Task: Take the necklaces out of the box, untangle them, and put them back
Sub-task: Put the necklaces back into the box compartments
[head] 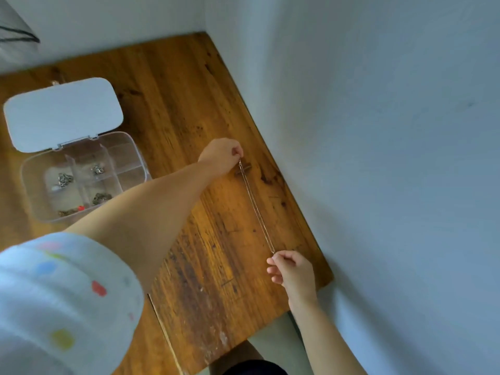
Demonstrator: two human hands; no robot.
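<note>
Necklace (256, 207) runs taut above the counter (189, 104) near its wall edge, each end pinched in closed fingers, left hand (221, 155) far, right hand (290, 269) near, while the open box (81, 180) sits well off left, closer to the left arm.

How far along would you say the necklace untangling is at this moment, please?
Done: the box lies open and one necklace is out, stretched straight with no visible knots. In hand: the left hand and right hand each pinch an end above the table. Left: returning it, plus several bunched pieces remaining in the compartments.
</note>
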